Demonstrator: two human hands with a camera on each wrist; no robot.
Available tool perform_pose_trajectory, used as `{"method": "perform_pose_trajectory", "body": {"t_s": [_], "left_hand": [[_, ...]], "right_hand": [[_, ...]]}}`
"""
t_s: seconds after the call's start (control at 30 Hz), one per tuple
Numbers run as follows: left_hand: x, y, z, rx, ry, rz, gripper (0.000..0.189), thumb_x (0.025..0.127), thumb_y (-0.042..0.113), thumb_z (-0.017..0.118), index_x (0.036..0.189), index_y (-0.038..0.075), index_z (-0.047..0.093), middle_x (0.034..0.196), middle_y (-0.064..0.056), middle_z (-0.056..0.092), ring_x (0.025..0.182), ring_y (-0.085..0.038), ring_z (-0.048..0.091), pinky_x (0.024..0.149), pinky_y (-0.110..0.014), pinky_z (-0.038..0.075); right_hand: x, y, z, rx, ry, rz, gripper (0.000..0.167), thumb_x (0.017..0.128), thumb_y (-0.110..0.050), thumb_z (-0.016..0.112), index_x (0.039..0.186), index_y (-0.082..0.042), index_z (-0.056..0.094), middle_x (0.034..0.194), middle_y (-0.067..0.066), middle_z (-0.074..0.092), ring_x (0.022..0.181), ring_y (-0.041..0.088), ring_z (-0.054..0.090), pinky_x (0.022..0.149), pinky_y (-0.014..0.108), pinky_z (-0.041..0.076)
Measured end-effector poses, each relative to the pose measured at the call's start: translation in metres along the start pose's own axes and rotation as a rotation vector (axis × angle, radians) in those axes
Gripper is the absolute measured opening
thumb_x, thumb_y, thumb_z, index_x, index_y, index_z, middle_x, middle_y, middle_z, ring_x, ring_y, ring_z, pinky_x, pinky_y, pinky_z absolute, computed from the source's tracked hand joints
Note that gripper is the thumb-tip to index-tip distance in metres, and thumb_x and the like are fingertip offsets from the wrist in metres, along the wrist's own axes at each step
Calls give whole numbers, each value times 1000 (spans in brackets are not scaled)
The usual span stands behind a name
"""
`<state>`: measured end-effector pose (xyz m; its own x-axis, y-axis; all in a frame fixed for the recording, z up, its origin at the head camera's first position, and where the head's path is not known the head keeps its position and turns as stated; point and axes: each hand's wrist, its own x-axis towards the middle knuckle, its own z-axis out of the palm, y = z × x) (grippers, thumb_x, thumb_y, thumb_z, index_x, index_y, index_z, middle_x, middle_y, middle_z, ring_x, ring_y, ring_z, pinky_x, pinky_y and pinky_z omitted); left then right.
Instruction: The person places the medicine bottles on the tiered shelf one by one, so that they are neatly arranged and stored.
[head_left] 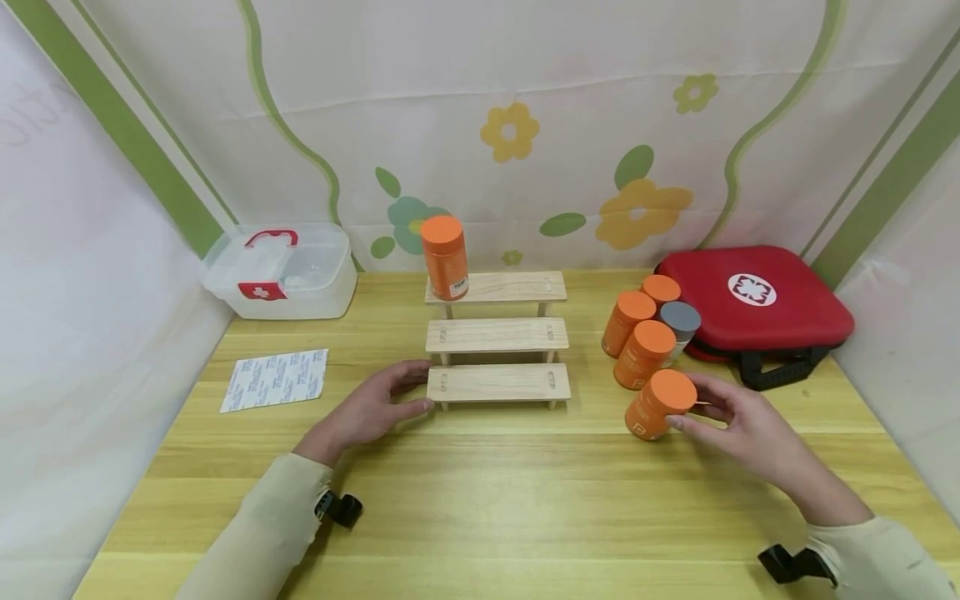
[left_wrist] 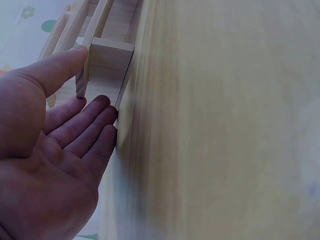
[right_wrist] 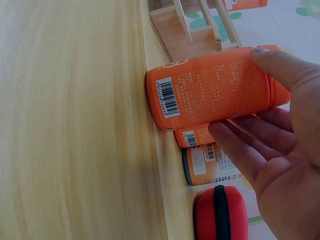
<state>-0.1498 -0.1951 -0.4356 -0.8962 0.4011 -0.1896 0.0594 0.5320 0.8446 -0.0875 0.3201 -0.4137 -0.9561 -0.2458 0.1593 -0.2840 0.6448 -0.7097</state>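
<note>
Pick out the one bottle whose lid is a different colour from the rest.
The grey-lidded bottle, standing next to the red case. All five other bottles, including the one in the right hand, are orange-lidded.

There are six bottles [head_left: 647,418], three wooden shelves [head_left: 498,383], one box [head_left: 300,307], one red case [head_left: 701,296] and one sheet [head_left: 275,380].

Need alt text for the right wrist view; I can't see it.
A right hand grips an orange bottle, its printed barcode showing. More bottles, a red case and a wooden shelf are behind it on a wooden tabletop.
</note>
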Motion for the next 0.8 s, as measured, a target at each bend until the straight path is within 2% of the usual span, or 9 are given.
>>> {"method": "perform_pose_trajectory", "body": {"t_s": [0.1, 0.2, 0.33, 0.43, 0.47, 0.57, 0.73, 0.8], "left_hand": [[0, 0, 0, -2, -2, -2, 67, 102, 29, 76, 160, 11, 49, 162, -15, 55, 152, -39, 50, 130, -59, 36], [1, 0, -1, -7, -4, 0, 67, 102, 29, 77, 160, 11, 49, 162, -15, 55, 152, -39, 50, 130, -59, 36], [1, -1, -1, -11, -6, 4, 67, 102, 28, 77, 160, 10, 49, 162, -16, 55, 152, -39, 50, 130, -59, 36], [1, -1, -1, -12, -7, 6, 67, 102, 28, 77, 160, 11, 49, 162, -15, 55, 152, -39, 50, 130, -59, 36], [1, -1, -1, -12, -7, 8, 67, 102, 28, 77, 160, 10, 49, 162, -15, 55, 152, -39, 50, 130, -59, 36], [1, -1, -1, -15, -6, 10, 67, 102, 28, 77, 160, 10, 49, 161, -16, 55, 152, -39, 50, 130, -59, 37], [1, -1, -1, -13, -6, 12, 66, 102, 29, 77, 160, 11, 49, 161, -15, 56, 152, -39, 51, 130, -59, 37], [1, -1, -1, -13, -6, 12, 66, 102, 29, 77, 160, 11, 49, 161, -15, 56, 152, -38, 51, 130, -59, 37]], "right_hand": [[0, 0, 2, 10, 17, -27, 55, 90, -9, 88, 140, 1, 66, 127, -36, 58, 113, -23, 56, 90, 0, 52], [0, 0, 4, 12, 27, -52, 55, 90, -7, 88, 140, 1, 66, 127, -41, 56, 114, -23, 57, 91, 0, 52], [0, -2, 5, -11, 26, -62, 55, 90, -7, 88, 139, 2, 65, 133, -5, 72, 114, -24, 55, 90, -1, 51], [0, -2, 5, -21, 23, -70, 54, 90, -6, 88, 138, 2, 65, 131, 24, 72, 113, -24, 54, 89, -1, 51], [0, -2, 5, -19, 23, -76, 54, 90, -5, 88, 138, 2, 65, 130, 24, 72, 113, -24, 54, 89, -1, 51], [-1, -1, 6, -17, 31, -101, 55, 88, -3, 88, 138, 1, 66, 130, 17, 72, 113, -22, 57, 89, 0, 52], [-1, -1, 7, -21, 48, -132, 57, 86, -1, 90, 138, 0, 67, 130, -15, 66, 114, -20, 60, 90, 2, 54], [-1, -2, 7, -27, 53, -134, 57, 85, -2, 90, 137, 1, 67, 130, -14, 66, 113, -21, 60, 90, 1, 53]]}}
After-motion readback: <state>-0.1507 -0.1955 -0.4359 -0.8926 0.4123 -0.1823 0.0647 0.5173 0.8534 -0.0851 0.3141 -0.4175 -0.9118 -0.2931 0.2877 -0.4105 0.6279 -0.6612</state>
